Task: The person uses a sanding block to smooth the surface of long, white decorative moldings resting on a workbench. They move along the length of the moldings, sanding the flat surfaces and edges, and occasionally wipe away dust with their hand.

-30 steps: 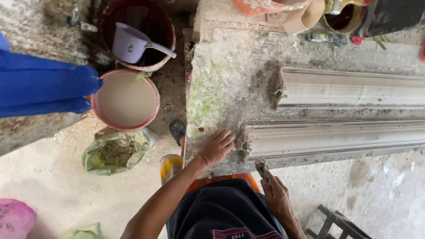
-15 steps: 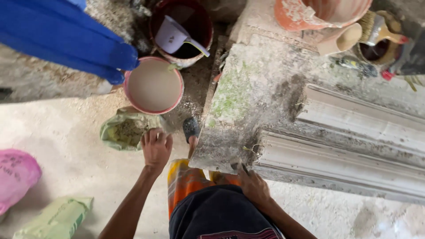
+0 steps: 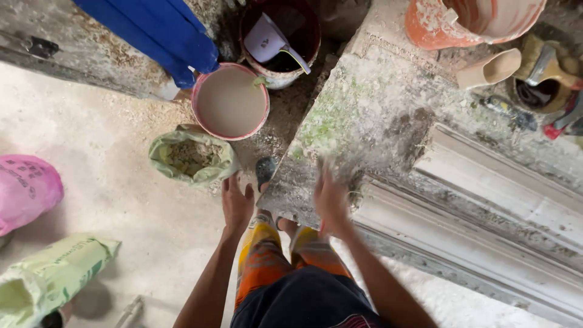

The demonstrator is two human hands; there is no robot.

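Left hand [image 3: 237, 203], fingers spread, empty, reaches for the sack [image 3: 191, 159] at centre-left: likely soft, heavy; grip the rolled rim. Right hand [image 3: 331, 203] blurred; fingers unclear.

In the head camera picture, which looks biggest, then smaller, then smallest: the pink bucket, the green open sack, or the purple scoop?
1. pink bucket
2. green open sack, nearly as wide, so it's close
3. purple scoop, clearly smallest

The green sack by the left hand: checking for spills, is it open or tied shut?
Open: the green sack has its mouth rolled back, showing brownish powder.
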